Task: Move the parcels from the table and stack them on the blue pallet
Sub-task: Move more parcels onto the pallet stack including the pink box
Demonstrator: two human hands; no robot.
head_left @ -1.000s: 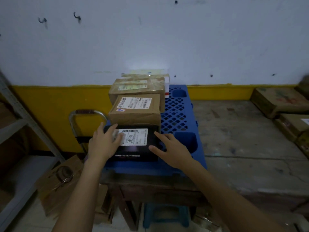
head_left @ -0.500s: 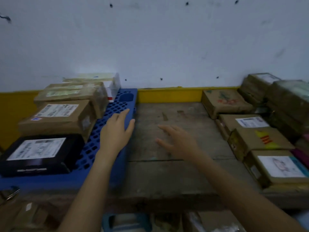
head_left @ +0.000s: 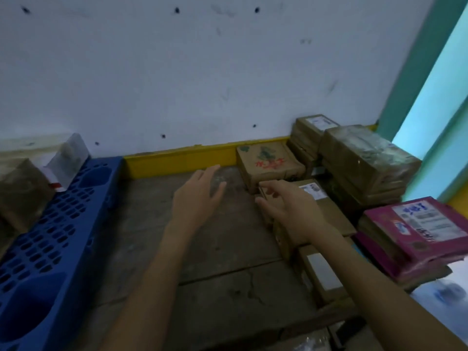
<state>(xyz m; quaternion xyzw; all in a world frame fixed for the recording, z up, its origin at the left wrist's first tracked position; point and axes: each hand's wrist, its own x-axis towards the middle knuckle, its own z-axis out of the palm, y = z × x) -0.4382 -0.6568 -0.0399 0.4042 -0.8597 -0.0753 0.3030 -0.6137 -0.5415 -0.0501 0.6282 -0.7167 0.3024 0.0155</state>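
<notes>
The blue pallet point(head_left: 50, 224) lies at the left with brown parcels point(head_left: 20, 191) on its far left side. Brown parcels crowd the right side of the wooden table point(head_left: 222, 287); one with a red and green print point(head_left: 268, 163) lies by the wall, and a flat labelled one point(head_left: 326, 211) lies in front of it. My left hand point(head_left: 197, 198) hovers open above the bare table, fingers spread. Over the near corner of the flat labelled parcel, my right hand point(head_left: 286, 206) is open with loosely bent fingers, holding nothing.
A tall stack of taped brown parcels point(head_left: 364, 158) stands at the back right. Magenta parcels point(head_left: 415, 229) lie at the right edge, with another flat brown box point(head_left: 321, 272) in front. A white wall with a yellow base strip point(head_left: 182, 158) backs the table.
My view swung right, away from the pallet. Both hands left the black parcel on the pallet and travelled right across the table to the row of brown parcels.
</notes>
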